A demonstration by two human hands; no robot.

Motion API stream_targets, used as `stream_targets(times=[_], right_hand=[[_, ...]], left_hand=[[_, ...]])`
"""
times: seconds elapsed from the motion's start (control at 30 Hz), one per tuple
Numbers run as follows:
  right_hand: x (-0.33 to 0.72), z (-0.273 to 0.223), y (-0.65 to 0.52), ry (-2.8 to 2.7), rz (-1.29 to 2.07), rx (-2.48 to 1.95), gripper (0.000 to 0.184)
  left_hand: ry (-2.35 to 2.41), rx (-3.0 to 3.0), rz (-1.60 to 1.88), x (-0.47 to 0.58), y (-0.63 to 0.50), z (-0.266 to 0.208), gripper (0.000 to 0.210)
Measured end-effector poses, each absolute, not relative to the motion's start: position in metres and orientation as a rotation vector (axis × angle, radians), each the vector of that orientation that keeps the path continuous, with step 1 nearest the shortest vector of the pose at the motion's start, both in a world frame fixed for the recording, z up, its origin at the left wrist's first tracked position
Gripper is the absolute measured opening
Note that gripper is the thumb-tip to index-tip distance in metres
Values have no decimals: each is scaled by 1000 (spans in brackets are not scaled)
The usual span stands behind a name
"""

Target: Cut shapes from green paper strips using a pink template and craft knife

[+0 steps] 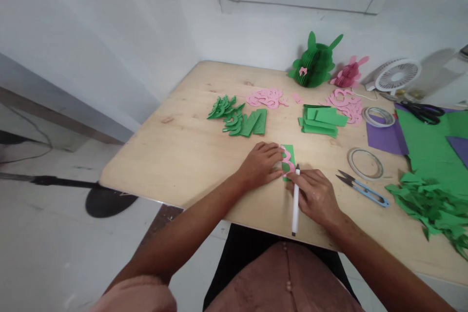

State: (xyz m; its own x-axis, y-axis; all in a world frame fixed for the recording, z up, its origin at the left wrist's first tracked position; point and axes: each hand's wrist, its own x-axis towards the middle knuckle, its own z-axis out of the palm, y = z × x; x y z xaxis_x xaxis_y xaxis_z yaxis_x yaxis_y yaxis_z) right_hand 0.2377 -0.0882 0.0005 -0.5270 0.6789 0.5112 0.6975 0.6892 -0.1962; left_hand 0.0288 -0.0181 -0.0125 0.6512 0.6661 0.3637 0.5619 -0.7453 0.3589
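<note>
A small green paper rectangle point(290, 148) lies near the table's front edge, with a curvy pink paper cutout point(287, 155) on top of it. My left hand point(260, 165) rests on the left side of both, its fingers stretched out flat and holding them down. In my right hand point(315, 194) is a white marker point(296, 200) with dark ends, slanted between the fingers. The fingertips of that hand touch the lower part of the pink cutout. Some of the cutout and the rectangle is hidden under my fingers.
Green cutouts point(234, 119), pink cutouts point(268, 98) and a stack of green rectangles point(321, 122) lie beyond my hands. To the right are blue-handled snips point(365, 192), a tape roll point(349, 158), green scraps point(427, 204), black scissors point(424, 111) and a white fan point(398, 75). A green paper figure point(316, 66) stands behind.
</note>
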Motion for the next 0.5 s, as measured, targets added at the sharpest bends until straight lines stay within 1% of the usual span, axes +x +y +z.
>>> stream_targets(times=[0.5], right_hand=[[238,-1,-88,-2330,-53,-1044,35]], left_hand=[[990,2670,725,29,-18,-13,25]])
